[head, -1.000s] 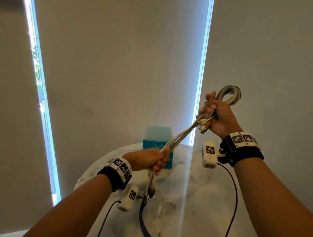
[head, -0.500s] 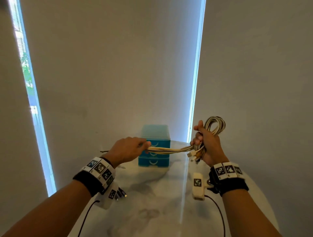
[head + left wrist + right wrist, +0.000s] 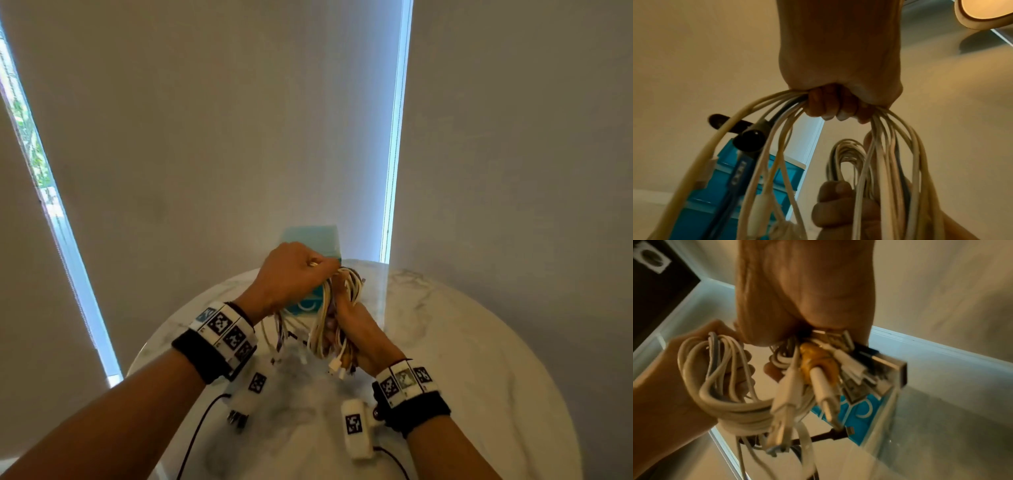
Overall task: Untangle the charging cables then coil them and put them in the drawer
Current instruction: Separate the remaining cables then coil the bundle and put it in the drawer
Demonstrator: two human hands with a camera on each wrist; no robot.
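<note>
A bundle of white and cream charging cables hangs between both hands above the round marble table. My left hand grips the cables from above in a fist, with strands falling to both sides. My right hand holds the coiled loops lower down, plug ends sticking out near its wrist. Loose ends with a dark connector dangle under the left hand. The small teal drawer unit stands right behind the hands, mostly hidden.
The table edge curves round at left and right. Walls and blinds with bright window slits stand close behind the table. Wrist camera units with black wires hang below both wrists.
The hands have come together and dropped toward the table. The cable stretch that ran between them is now folded over, the left hand bringing it onto the coil in the right hand.
</note>
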